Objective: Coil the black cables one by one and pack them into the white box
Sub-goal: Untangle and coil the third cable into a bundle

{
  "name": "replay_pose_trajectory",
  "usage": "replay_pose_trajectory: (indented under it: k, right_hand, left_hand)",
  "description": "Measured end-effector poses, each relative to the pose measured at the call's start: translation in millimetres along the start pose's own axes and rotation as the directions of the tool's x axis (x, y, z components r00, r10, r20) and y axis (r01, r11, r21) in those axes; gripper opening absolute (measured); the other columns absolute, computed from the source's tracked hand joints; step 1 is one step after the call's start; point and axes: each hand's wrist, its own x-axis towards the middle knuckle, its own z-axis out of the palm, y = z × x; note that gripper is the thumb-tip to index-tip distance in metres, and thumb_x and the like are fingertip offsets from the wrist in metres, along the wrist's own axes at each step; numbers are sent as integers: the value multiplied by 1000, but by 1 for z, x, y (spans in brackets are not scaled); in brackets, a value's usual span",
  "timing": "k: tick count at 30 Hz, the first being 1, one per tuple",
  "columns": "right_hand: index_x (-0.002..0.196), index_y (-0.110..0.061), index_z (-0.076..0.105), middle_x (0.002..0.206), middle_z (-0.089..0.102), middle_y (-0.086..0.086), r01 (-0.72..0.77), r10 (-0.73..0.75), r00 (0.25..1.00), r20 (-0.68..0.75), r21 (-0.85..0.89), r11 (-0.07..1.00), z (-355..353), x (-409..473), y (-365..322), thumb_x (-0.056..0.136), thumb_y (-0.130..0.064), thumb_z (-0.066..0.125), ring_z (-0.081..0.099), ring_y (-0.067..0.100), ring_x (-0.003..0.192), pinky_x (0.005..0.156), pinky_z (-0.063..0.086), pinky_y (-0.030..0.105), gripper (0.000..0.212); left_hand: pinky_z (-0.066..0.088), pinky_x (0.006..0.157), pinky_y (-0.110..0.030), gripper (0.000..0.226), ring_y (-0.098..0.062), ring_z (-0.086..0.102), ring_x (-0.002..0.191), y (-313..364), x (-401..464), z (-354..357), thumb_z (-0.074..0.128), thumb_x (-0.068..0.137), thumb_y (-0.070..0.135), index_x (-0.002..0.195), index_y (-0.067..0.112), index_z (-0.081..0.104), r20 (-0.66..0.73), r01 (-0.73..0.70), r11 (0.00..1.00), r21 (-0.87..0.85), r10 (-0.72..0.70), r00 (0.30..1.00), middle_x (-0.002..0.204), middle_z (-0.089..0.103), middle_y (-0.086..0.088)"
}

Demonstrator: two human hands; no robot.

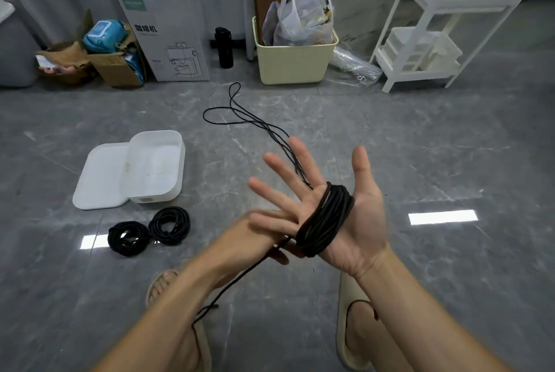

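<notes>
My right hand (365, 221) is held palm up with fingers spread straight, and a black cable (327, 218) is wound in several turns round its palm. My left hand (259, 230), blurred, sits just under the right hand's fingers and pinches the cable's free strand, which trails down along my left forearm. The cable's loose length (234, 113) runs from the palm out over the floor in long loops. Two coiled black cables (128, 238) (169, 225) lie side by side on the floor. Beyond them stands the open white box (177, 161) with its lid (99, 182) beside it.
Along the far wall stand a tall white carton (168, 41), a brown cardboard box (117, 68), a black bottle (224, 47), a cream bin (292, 62) with plastic bags and a white shelf rack (426, 41). My slippered feet (354, 326) are below on the grey tile floor.
</notes>
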Motion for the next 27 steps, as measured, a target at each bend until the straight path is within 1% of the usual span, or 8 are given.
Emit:
replay_pose_trajectory:
  k: [1, 2, 4, 5, 8, 13, 21, 27]
  right_hand:
    - [153, -19, 41, 158, 38, 18, 34, -34, 999, -36, -9, 999, -1, 0, -3, 89, -78, 46, 27, 51, 145, 116, 9, 73, 87]
    - [153, -20, 41, 158, 39, 17, 71, -72, 995, -73, -21, 997, -2, 0, -6, 90, -78, 45, 30, 50, 145, 116, 12, 73, 86]
    - [152, -21, 43, 155, 43, 16, 156, -162, 974, -156, -51, 987, -4, -1, -13, 90, -77, 42, 35, 48, 143, 115, 19, 72, 84]
    - [151, -21, 44, 153, 46, 15, 197, -207, 957, -203, -70, 978, -4, -1, -15, 91, -77, 40, 39, 47, 141, 114, 23, 71, 83]
    - [148, -22, 47, 146, 54, 15, 284, -314, 892, -324, -139, 949, -1, -2, -19, 90, -76, 37, 49, 45, 135, 114, 27, 69, 80]
    - [146, -23, 50, 141, 59, 14, 326, -380, 835, -399, -198, 924, 1, -2, -19, 91, -75, 36, 54, 44, 130, 115, 28, 65, 76]
    - [145, -27, 51, 137, 63, 10, 312, -439, 781, -444, -332, 890, 5, 1, -16, 92, -74, 34, 60, 37, 126, 115, 31, 61, 72]
    - [148, -33, 46, 138, 64, 2, 205, -466, 776, -425, -529, 823, 4, 2, -15, 92, -74, 29, 60, 28, 127, 118, 26, 59, 71]
  left_hand:
    - [53, 95, -57, 17, -20, 71, 85, 0, 1, 0, 58, 96, 2, 94, 11, 72, 20, 20, 999, -40, -20, 1000, 90, 74, -6]
    - [56, 91, -49, 19, -21, 71, 85, 3, 1, 1, 53, 100, 7, 97, 11, 72, 58, 34, 998, -55, -31, 998, 90, 74, -7]
    - [55, 78, -32, 27, -19, 71, 86, 13, -1, 5, 49, 104, 24, 105, 14, 74, 149, 81, 989, -127, -62, 987, 96, 75, -4]
    - [53, 75, -29, 31, -18, 71, 88, 17, -3, 5, 47, 104, 29, 110, 15, 73, 180, 105, 981, -165, -75, 981, 99, 76, -4]
    - [54, 78, -29, 38, -21, 72, 98, 18, -5, 6, 41, 106, 34, 120, 14, 69, 209, 136, 965, -222, -89, 974, 109, 75, -6]
    - [54, 82, -33, 54, -30, 70, 105, 19, -4, 4, 27, 108, 41, 123, 9, 68, 257, 201, 920, -337, -116, 960, 116, 73, -12]
    - [53, 75, -28, 60, -28, 71, 98, 19, -2, 2, 21, 107, 43, 124, 7, 65, 285, 211, 917, -339, -114, 952, 117, 72, -14]
    - [52, 71, -25, 58, -24, 72, 88, 18, -3, -1, 22, 108, 42, 122, 6, 65, 266, 209, 931, -298, -129, 955, 114, 73, -13]
